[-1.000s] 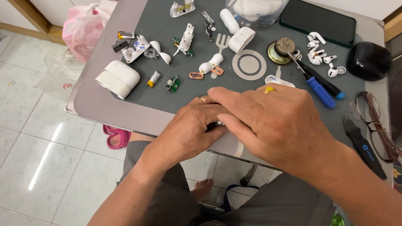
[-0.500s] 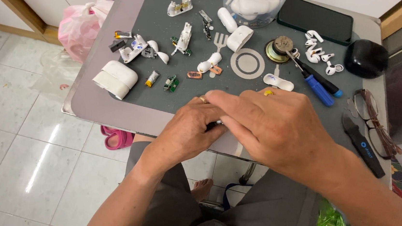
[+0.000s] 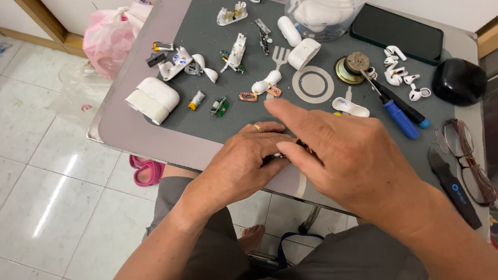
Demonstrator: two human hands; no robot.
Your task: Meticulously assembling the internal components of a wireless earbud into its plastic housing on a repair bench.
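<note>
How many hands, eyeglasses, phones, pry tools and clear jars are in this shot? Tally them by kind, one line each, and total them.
Hands: 2, left hand and right hand
Eyeglasses: 1
Dark phone: 1
Black pry tool: 1
Clear jar: 1
Total: 6

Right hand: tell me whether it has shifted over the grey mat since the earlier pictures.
Yes. The right hand now stretches its forefinger up the grey mat, toward the ring-shaped disc; earlier its fingers lay curled over the left hand.
</note>
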